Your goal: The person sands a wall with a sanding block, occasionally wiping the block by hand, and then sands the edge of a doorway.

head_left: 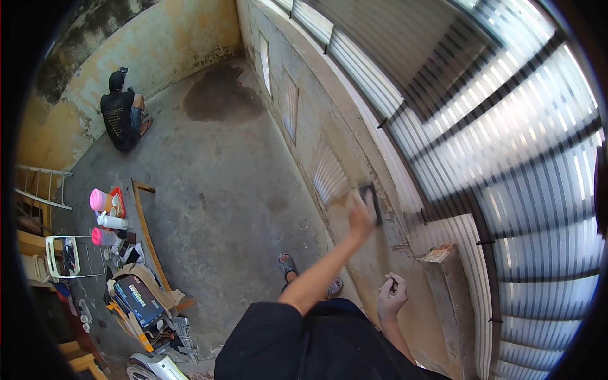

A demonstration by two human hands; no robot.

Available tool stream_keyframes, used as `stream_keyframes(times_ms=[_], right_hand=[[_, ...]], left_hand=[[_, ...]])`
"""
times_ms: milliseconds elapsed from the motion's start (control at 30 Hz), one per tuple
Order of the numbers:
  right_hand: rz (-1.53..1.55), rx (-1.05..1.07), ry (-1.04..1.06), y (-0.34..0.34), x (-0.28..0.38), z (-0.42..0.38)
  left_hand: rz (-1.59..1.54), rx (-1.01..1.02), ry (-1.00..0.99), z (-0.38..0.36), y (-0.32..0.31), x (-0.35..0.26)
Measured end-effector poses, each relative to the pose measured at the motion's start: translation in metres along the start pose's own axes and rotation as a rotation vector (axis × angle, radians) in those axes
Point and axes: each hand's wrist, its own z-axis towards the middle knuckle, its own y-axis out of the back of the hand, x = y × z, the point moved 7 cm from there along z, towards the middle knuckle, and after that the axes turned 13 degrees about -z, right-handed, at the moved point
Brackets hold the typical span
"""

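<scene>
My left hand [361,216] is closed round a dark flat block [370,204], holding it up to the low wall [354,253] just below the ledge. Motion blurs both hand and block, so its exact kind does not show. Lower down, my right hand [392,301] hovers in front of the same wall with its fingers curled in toward the thumb. Pale dust coats it, and a dark spot shows between the fingers; I cannot tell what, if anything, they hold. The wall's plaster is stained and worn, with small barred openings [330,174].
Corrugated translucent sheets [538,209] rise behind the wall, and a concrete post [446,297] juts out beside my right hand. Across the floor a person in black [120,117] squats at the far wall. A wooden frame [152,244], pink-lidded jugs [98,199] and a box [138,299] stand left.
</scene>
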Motion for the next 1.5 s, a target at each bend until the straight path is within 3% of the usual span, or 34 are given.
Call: stream_keyframes(times_ms=[33, 133, 233, 267, 367, 467, 533, 633, 667, 700, 733, 767, 800, 833, 867, 967, 1033, 1167, 1233, 1267, 1333, 1433, 1500], right_hand=[[0.007, 0.034, -0.026, -0.005, 0.001, -0.001], [0.040, 0.079, -0.067, -0.016, 0.009, 0.003], [0.039, 0.063, -0.102, -0.019, 0.008, 0.008], [0.036, 0.054, -0.117, -0.021, 0.009, 0.007], [0.059, -0.030, -0.191, -0.014, 0.003, 0.001], [0.085, -0.029, -0.290, -0.023, -0.003, -0.013], [0.137, -0.005, -0.371, -0.035, -0.005, -0.022], [0.154, 0.096, -0.457, -0.059, 0.002, -0.021], [0.156, 0.095, -0.456, -0.066, 0.006, -0.016], [0.280, 0.106, -0.590, -0.074, 0.002, -0.016], [0.401, 0.120, -0.719, -0.080, -0.001, -0.019], [0.401, 0.123, -0.712, -0.082, 0.001, -0.016], [0.439, 0.112, -0.739, -0.085, 0.001, -0.015], [0.477, 0.100, -0.772, -0.087, 0.001, -0.017], [0.475, 0.099, -0.776, -0.088, 0.001, -0.018], [0.503, 0.138, -0.781, -0.087, 0.003, -0.013], [0.524, 0.122, -0.802, -0.086, 0.018, -0.006], [0.798, 0.065, -0.813, -0.089, 0.058, 0.019], [0.828, 0.178, -0.569, -0.102, 0.058, 0.034], [0.724, 0.211, -0.488, -0.105, 0.065, 0.034], [0.707, 0.249, -0.488, -0.113, 0.074, 0.026], [0.662, 0.339, -0.475, -0.113, 0.075, 0.025], [0.651, 0.412, -0.470, -0.110, 0.073, 0.025]], left_hand=[[-0.014, 0.096, 0.161, -0.042, -0.004, -0.009], [-0.027, 0.187, 0.271, -0.065, -0.010, -0.008], [0.016, -0.004, 0.106, 0.030, 0.002, 0.001], [0.144, 0.012, 0.384, 0.076, 0.008, 0.013], [0.241, -0.108, 0.134, 0.166, 0.018, 0.020], [0.168, -0.038, 0.141, 0.121, 0.010, 0.016], [0.001, 0.018, 0.031, 0.043, -0.002, 0.021], [-0.043, 0.282, 0.281, -0.056, -0.003, -0.018], [-0.035, 0.335, 0.306, -0.063, -0.003, -0.021], [-0.035, 0.333, 0.307, -0.062, 0.002, -0.009], [0.042, 0.436, 0.184, -0.060, -0.001, 0.001], [0.119, 0.536, 0.053, -0.059, -0.008, 0.009], [0.135, 0.527, 0.097, -0.032, 0.005, -0.002], [0.061, 0.245, 0.189, 0.001, 0.012, 0.014], [-0.014, -0.036, 0.281, 0.029, 0.018, 0.032], [0.008, -0.040, 0.396, 0.087, 0.031, 0.006], [-0.256, 0.143, 0.291, 0.092, 0.016, -0.015], [-0.393, 0.324, 0.472, 0.002, 0.035, -0.036], [-0.406, 0.201, 0.585, -0.052, 0.060, -0.016], [-0.394, 0.169, 0.572, -0.058, 0.073, -0.009], [-0.505, 0.268, 0.774, -0.071, 0.085, 0.009], [-0.455, 0.391, 0.662, -0.054, 0.113, 0.009], [-0.382, 0.417, 0.712, -0.040, 0.132, 0.024]])
